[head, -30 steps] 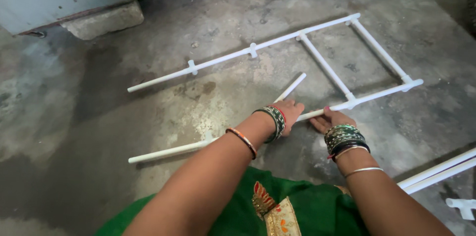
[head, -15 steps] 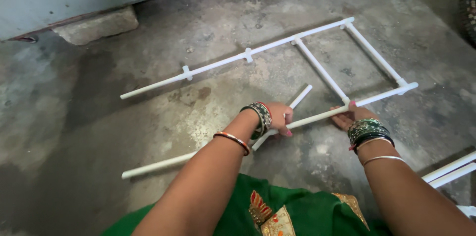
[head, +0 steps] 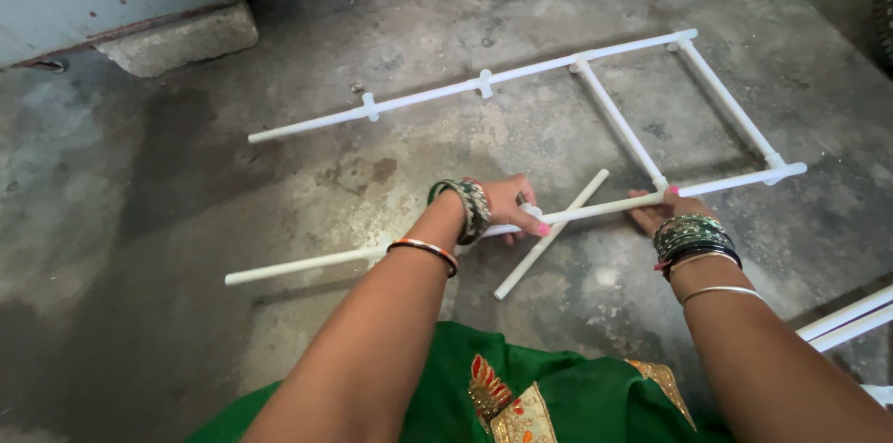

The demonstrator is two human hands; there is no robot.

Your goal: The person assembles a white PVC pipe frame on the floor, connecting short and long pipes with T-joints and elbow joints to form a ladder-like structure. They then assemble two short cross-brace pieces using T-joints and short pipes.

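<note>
- Frame (head: pixel 642 108) of white pipes lay flat on the concrete floor (head: pixel 186 220), toward the floor's far right part.
- Done, as far as could be judged: far rail (head: pixel 465 89) joined by two cross pipes to the near rail (head: pixel 605 208) at the right end, with corner fittings seated. Two tee fittings sat on the far rail's left half with nothing plugged into them.
- Left, by that reading: the left half of the frame was open; no cross pipes bridged the two rails there.
- Left hand (head: pixel 510 206) was closed around the near rail at a white fitting (head: pixel 531 212), fingers wrapped over it, thumb side hidden.
- Right hand (head: pixel 662 210) rested on the near rail just left of its tee joint; fingers curled under the pipe, grip looked loose, how far shut could not be told.
- Loose short pipe (head: pixel 549 236) lay slanted under the near rail, crossing it just beside the left hand, touching neither hand as far as visible.
- Near rail ran on leftward past the left forearm toward the floor's near left part.
- Two more pipes (head: pixel 846 322) lay at the right edge of view, well apart from the frame.
- Stone block (head: pixel 177 38) sat at the wall's foot, far left.
- Containers: none in view; nothing held in anything.
</note>
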